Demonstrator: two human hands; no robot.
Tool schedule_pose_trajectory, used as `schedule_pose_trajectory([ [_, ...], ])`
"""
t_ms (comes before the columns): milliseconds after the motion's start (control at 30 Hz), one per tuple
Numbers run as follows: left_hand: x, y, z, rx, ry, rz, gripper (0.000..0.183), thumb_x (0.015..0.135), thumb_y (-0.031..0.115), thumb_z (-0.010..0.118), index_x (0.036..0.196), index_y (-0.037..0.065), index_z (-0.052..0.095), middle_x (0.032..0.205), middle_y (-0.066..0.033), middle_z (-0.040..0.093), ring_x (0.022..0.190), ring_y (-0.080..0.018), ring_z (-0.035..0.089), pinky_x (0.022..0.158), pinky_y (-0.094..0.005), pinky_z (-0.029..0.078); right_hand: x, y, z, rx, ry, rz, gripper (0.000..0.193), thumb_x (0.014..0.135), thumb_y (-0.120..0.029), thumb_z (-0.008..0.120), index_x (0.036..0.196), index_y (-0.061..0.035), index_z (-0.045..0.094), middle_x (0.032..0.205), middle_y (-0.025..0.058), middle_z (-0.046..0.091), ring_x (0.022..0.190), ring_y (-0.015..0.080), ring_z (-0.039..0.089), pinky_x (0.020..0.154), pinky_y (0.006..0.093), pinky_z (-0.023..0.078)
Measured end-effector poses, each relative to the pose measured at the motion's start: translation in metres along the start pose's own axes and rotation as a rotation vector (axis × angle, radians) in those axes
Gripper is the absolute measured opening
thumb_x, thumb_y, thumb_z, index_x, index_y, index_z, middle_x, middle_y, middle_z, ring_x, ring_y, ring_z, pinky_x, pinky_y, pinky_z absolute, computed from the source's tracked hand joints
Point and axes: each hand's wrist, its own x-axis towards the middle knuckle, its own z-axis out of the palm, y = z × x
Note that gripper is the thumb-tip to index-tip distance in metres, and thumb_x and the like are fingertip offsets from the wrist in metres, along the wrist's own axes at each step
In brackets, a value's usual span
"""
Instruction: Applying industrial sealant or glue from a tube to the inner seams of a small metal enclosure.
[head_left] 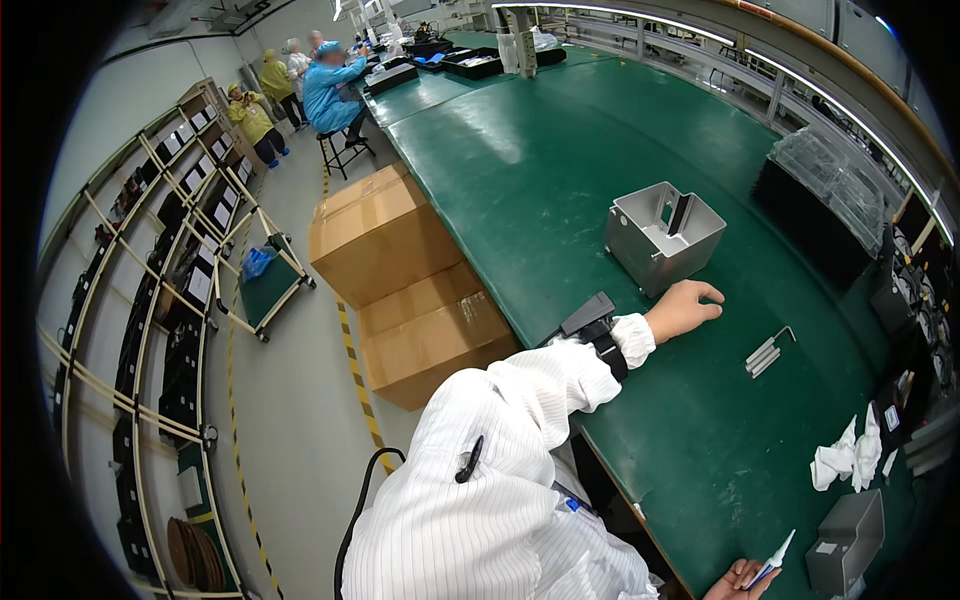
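My left hand (682, 311) rests by the green table top, just in front of an open-topped grey metal box (650, 250). Its fingers are slightly bent and apart, with nothing in them. A black device is strapped round that wrist. At the lower edge my right hand (738, 582) grips a small white tube with a pointed nozzle (776, 556), tip slanting up and to the right. Between the hands, farther right, lie an L-shaped hex key (786, 332) and several short metal rods (764, 358) side by side.
A second grey metal box (845, 543) stands near my right hand, beside crumpled white tissues (848, 455). A black crate with clear plastic packaging (825, 190) is at the far right. Cardboard boxes (385, 235) sit along the table's left edge; shelving (165, 290) lines the aisle. People work far off.
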Motion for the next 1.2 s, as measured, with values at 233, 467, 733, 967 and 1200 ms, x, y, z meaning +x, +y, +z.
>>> schedule_pose_trajectory([
  [233,-0.012,-0.009,-0.048,-0.076,-0.010,-0.228,0.028,0.084,0.023,0.058,0.072,-0.002,0.065,0.065,-0.0076,0.064,0.058,-0.0111,0.059,0.057,-0.0230,0.048,-0.001,-0.003,0.002,-0.028,0.101,0.009,0.026,0.092,-0.029,0.050,0.079,-0.0065,0.053,0.055,0.0047,0.039,0.055,0.0148,0.037,0.056,0.0289,0.033],
  [467,0.009,-0.033,-0.051,0.179,0.116,-0.240,0.035,0.085,0.031,0.056,0.067,0.002,0.066,0.057,-0.0041,0.064,0.051,-0.0111,0.060,0.055,-0.0248,0.048,-0.006,0.001,0.011,-0.059,0.069,-0.050,0.025,0.092,-0.030,0.050,0.085,-0.0070,0.054,0.056,0.0035,0.040,0.054,0.0135,0.036,0.055,0.0266,0.031],
  [733,0.002,-0.034,-0.063,0.008,0.330,-0.186,0.035,0.078,0.032,0.064,0.060,0.002,0.062,0.051,-0.0063,0.059,0.051,-0.0140,0.058,0.050,-0.0291,0.045,-0.002,0.000,0.005,-0.029,0.043,-0.017,0.024,0.091,-0.030,0.052,0.086,-0.0067,0.056,0.056,0.0037,0.041,0.053,0.0136,0.037,0.056,0.0281,0.032],
  [967,0.004,-0.050,-0.058,0.479,0.535,-0.012,0.038,0.072,0.031,0.072,0.073,-0.003,0.054,0.078,-0.0192,0.060,0.069,-0.0350,0.059,0.065,-0.0404,0.047,-0.006,-0.001,0.020,-0.054,0.117,-0.023,0.024,0.090,-0.029,0.054,0.083,-0.0066,0.055,0.055,0.0034,0.041,0.052,0.0145,0.037,0.055,0.0283,0.032],
  [1200,0.003,-0.030,-0.039,0.528,0.429,-0.020,0.033,0.073,0.029,0.070,0.074,-0.001,0.057,0.077,-0.0164,0.061,0.073,-0.0352,0.060,0.065,-0.0423,0.048,-0.007,0.000,0.016,-0.092,0.079,-0.042,0.026,0.091,-0.030,0.053,0.087,-0.0050,0.055,0.056,0.0021,0.040,0.052,0.0128,0.037,0.055,0.0275,0.032],
])
